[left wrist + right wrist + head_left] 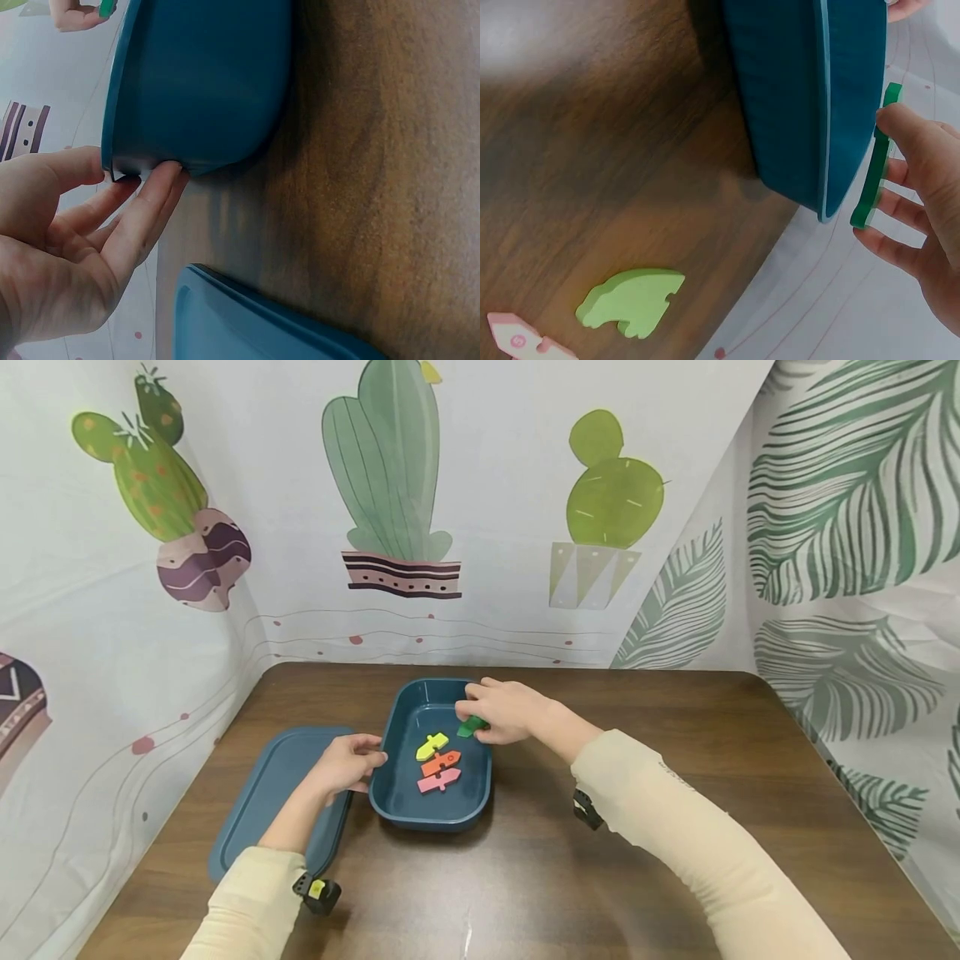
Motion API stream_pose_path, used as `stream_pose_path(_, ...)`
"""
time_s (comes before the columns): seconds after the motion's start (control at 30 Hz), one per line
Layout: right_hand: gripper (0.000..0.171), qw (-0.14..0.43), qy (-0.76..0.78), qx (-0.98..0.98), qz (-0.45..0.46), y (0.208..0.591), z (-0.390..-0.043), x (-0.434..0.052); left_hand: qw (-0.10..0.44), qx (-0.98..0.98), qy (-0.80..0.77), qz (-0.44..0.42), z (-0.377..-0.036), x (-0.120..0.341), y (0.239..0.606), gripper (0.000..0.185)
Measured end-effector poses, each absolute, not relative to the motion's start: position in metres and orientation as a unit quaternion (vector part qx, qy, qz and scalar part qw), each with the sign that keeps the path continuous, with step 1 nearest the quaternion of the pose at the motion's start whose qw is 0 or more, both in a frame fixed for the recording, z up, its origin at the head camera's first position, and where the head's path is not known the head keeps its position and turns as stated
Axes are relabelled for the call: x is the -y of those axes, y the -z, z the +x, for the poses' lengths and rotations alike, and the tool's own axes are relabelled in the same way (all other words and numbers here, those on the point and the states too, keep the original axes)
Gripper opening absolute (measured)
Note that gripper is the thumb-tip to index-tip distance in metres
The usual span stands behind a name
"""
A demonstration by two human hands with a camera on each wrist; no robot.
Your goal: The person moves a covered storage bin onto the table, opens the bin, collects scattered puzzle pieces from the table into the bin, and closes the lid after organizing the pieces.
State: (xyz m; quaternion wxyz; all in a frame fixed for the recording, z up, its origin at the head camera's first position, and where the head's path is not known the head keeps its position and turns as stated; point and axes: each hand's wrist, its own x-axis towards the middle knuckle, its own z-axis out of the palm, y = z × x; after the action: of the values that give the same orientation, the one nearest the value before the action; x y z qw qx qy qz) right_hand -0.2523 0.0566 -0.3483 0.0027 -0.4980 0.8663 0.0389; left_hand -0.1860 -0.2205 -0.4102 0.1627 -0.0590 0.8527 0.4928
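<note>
A deep dark-blue plastic box (431,822) stands on the table. On its left side my left hand (349,766) grips the rim, thumb at the edge and fingers against the outer wall in the left wrist view. Over the box's far right part, my right hand (498,710) holds a flat green puzzle piece (873,180) between thumb and fingers. Inside the box lie a yellow puzzle piece (432,746), an orange puzzle piece (441,763) and a pink puzzle piece (438,780), close together in a column.
A flat blue lid (255,802) lies left of the box, partly under my left forearm. The right wrist view shows a light-green puzzle piece (630,300) and a pale pink puzzle piece (521,337) on the wooden table (637,877). A printed cloth (510,510) hangs behind.
</note>
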Motion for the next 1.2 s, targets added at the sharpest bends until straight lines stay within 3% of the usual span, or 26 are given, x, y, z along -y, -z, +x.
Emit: stream_pose_path(1.2,0.026,0.032,-0.073,-0.865,-0.495,0.348,-0.248,-0.013,0.162,-0.850,-0.498,-0.061,-0.189,0.223,0.415,0.045)
